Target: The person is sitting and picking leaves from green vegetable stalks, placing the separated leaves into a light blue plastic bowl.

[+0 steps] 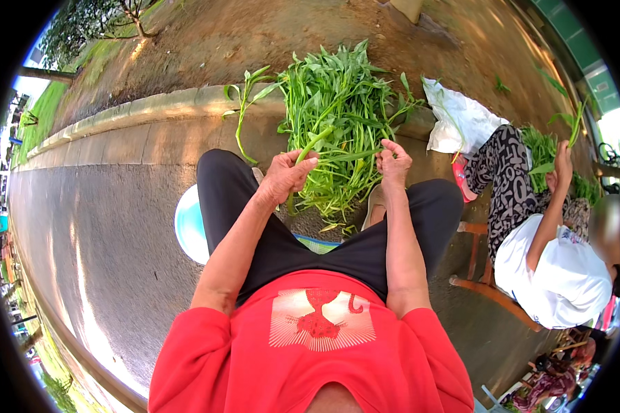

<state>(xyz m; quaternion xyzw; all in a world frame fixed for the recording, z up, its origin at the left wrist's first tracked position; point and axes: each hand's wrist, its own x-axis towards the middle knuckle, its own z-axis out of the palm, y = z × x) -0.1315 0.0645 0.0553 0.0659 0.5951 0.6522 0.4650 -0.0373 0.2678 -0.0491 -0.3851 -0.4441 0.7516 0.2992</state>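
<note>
Between my knees, a large heap of leafy greens, like water spinach (341,98), lies against the curb. My left hand (289,176) grips a thick green stem (314,143), which slants up over the heap. At the right, my right hand (394,163) pinches the end of a long narrow green leaf (354,155) between thumb and fingers. Both hands are held above the heap's near edge. One loose sprig (244,113) lies apart, left of the heap, across the curb.
A white plastic sack (462,116) lies right of the heap. Beyond it a seated co-worker in a white shirt (553,273) handles greens on a wooden chair (496,299). A pale blue basin (190,224) stands by my left leg. The concrete curb (175,103) borders bare soil.
</note>
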